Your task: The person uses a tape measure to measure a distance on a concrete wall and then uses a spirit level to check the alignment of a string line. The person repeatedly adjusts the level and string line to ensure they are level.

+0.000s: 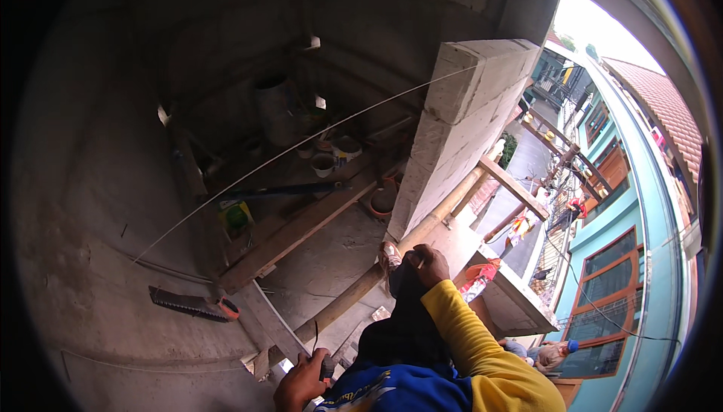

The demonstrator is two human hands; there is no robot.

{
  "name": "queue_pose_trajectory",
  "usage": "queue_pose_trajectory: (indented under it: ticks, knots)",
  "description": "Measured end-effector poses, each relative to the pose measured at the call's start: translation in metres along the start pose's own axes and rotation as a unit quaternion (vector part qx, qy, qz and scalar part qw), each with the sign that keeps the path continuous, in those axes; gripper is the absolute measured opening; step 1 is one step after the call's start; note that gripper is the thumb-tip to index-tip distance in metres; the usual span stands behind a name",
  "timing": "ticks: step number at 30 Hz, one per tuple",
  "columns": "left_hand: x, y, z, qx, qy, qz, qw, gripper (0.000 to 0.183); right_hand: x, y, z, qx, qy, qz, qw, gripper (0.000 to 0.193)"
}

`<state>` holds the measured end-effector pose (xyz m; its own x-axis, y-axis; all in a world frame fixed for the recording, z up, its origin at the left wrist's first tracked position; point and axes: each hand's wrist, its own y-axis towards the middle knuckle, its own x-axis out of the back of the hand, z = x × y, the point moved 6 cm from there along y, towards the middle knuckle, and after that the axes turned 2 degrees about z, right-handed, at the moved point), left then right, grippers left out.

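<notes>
While a worker's knee [410, 280] jutted up beside a bamboo pole [354, 289] on a half-built upper floor, we saw the left hand [301, 383] curled around a black tool [327, 369], low in the view and just left of the blue-and-yellow shirt [399, 389]. The right hand [431, 264] rested at the knee with its fingers bent; whether it pinched anything there, we could not tell.

The perch, we judged, left room for mishap. A loosened left grip could have sent the tool down among the timbers near it, where bright gaps showed. A shoe [390, 255] beside the pole could have slipped had the round bamboo rolled, costing the worker balance near the open side. Anything knocked over that side could have endangered the people lower down, among them one in a blue cap [572, 346]. An arm swung wide could have snagged the pale string [410, 91] stretched to the block wall [452, 133].

The tool looked compact and dark with a touch of red, mostly covered by the fingers, with a thin dark strip [315, 335] rising beside it.
</notes>
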<state>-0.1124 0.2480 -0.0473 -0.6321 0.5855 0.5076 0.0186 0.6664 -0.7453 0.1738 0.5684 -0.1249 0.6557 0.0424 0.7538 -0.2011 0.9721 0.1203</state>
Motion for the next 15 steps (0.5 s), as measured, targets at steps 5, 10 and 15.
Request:
queue_pose_trajectory:
  ticks: [5,10,15]
  knots:
    - [0.003,0.005,-0.003,0.003,0.001,-0.002,1.000,0.074,0.002,0.009,0.001,0.001,-0.018,-0.006,1.000,0.031]
    - [0.003,0.006,-0.003,0.007,0.003,0.003,1.000,0.072,0.000,0.010,-0.002,0.005,-0.013,-0.003,1.000,0.031]
    - [0.003,0.006,-0.003,0.004,0.005,0.000,1.000,0.072,0.003,0.009,0.004,0.006,-0.012,0.001,1.000,0.032]
